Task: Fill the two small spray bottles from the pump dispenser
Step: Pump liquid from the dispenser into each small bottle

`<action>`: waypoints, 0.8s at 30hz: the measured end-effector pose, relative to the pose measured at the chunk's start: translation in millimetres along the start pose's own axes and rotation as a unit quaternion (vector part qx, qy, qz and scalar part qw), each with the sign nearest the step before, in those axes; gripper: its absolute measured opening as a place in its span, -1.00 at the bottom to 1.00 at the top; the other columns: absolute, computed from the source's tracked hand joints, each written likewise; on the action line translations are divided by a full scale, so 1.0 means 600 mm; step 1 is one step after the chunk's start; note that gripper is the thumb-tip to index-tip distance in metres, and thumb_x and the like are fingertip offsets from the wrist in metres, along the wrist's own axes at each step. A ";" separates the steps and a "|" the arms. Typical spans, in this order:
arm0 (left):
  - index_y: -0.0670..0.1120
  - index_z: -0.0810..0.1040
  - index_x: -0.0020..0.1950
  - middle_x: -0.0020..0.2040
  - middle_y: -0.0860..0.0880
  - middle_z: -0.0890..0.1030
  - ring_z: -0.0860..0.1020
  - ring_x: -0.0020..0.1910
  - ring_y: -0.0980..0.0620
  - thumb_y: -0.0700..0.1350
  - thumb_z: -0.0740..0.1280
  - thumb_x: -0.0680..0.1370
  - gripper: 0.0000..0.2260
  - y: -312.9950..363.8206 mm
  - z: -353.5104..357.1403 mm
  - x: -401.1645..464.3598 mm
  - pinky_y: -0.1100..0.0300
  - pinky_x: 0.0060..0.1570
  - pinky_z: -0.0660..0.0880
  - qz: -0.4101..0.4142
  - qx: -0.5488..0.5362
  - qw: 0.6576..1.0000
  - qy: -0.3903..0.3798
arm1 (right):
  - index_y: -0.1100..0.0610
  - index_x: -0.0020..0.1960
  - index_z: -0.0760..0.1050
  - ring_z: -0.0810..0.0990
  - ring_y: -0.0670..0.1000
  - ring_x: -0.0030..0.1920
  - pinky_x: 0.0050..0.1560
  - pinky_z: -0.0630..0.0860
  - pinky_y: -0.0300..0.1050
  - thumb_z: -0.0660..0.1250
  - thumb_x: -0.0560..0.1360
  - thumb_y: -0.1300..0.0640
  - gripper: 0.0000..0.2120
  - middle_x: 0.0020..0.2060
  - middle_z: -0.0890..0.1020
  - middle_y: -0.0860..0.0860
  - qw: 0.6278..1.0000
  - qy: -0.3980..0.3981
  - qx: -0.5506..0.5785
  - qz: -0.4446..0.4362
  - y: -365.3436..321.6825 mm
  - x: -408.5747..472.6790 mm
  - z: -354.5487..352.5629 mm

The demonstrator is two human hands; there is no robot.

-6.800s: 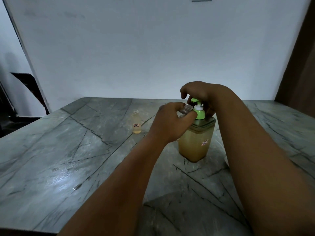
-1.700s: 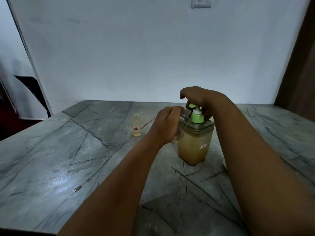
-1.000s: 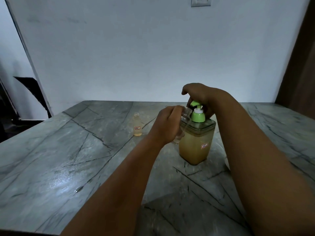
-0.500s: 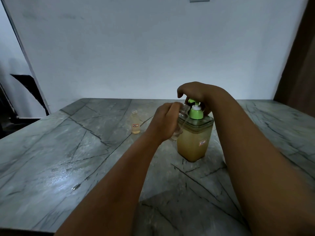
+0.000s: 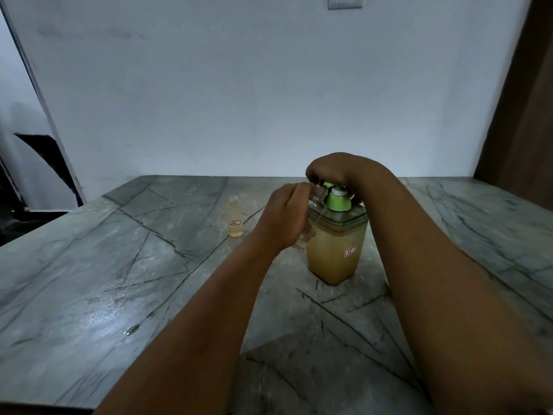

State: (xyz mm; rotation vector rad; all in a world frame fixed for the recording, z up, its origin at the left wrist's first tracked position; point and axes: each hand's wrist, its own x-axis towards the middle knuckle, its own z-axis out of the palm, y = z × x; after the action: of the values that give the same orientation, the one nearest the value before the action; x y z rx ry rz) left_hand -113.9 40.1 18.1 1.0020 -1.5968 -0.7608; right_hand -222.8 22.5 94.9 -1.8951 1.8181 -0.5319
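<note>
Clear bottle (image 5: 311, 217) gripped by left hand (image 5: 284, 220), tilted, mouth at nozzle | right hand (image 5: 338, 172) curled over green pump (image 5: 338, 200) | pressing

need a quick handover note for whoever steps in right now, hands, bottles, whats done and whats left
Left hand: grips a clear small bottle, tilted, mouth at the pump spout.
Right hand: on top of the green pump head of the dispenser, which stands on the table.
Other small bottle: upright on the table to the left, uncapped, amber liquid inside.
Done: that bottle looks filled.
Left: the held bottle looks nearly empty; pump it full. No spray tops in view.
</note>
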 end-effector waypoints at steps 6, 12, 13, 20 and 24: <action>-0.41 0.52 -0.08 -0.57 -0.01 0.47 0.48 -0.37 -0.15 -0.19 0.05 0.62 -0.65 0.003 0.000 0.000 0.09 -0.38 0.35 -0.005 0.000 1.000 -0.007 | 0.13 -0.24 0.34 0.35 0.05 -0.34 -0.19 0.33 -0.13 0.09 0.57 0.06 -0.75 -0.29 0.40 0.07 0.995 -0.007 0.099 -0.001 0.004 0.008 -0.011; -0.31 0.53 -0.14 -0.48 -0.04 0.49 0.48 -0.39 -0.08 -0.17 0.08 0.62 -0.69 0.003 0.001 -0.003 0.13 -0.37 0.39 -0.014 0.005 1.000 0.000 | 0.21 -0.14 0.35 0.32 0.07 -0.37 -0.25 0.32 -0.15 0.14 0.53 0.11 -0.83 -0.27 0.35 0.09 0.999 -0.005 0.053 0.008 0.000 0.005 -0.010; -0.33 0.53 -0.13 -0.50 -0.03 0.49 0.48 -0.40 -0.08 -0.17 0.08 0.62 -0.68 0.003 0.001 -0.003 0.13 -0.39 0.38 -0.016 0.001 1.000 0.000 | 0.20 -0.10 0.33 0.31 0.06 -0.38 -0.27 0.31 -0.16 0.14 0.52 0.13 -0.87 -0.28 0.34 0.09 0.999 -0.002 0.043 0.004 -0.001 0.004 -0.008; -0.41 0.52 -0.11 -0.54 -0.08 0.48 0.49 -0.40 -0.14 -0.17 0.07 0.61 -0.65 0.001 0.002 -0.001 0.04 -0.33 0.39 -0.009 -0.003 1.000 0.001 | 0.17 -0.12 0.35 0.29 0.04 -0.43 -0.34 0.26 -0.22 0.15 0.49 0.16 -0.92 -0.35 0.33 0.08 1.000 0.004 0.006 0.005 -0.001 0.001 -0.001; -0.33 0.53 -0.13 -0.54 -0.01 0.49 0.50 -0.34 -0.20 -0.18 0.06 0.62 -0.67 0.003 0.002 -0.001 -0.03 -0.28 0.44 -0.006 0.007 1.000 -0.006 | 0.11 -0.26 0.33 0.35 0.03 -0.35 -0.30 0.31 -0.20 0.08 0.59 0.06 -0.73 -0.28 0.37 0.04 0.997 0.004 0.074 -0.011 0.001 -0.003 -0.012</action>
State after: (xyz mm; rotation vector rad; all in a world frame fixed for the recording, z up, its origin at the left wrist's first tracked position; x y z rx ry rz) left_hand -115.5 41.6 19.0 1.0197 -1.6110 -0.7655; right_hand -227.3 23.8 100.4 -1.8179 1.7142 -0.6637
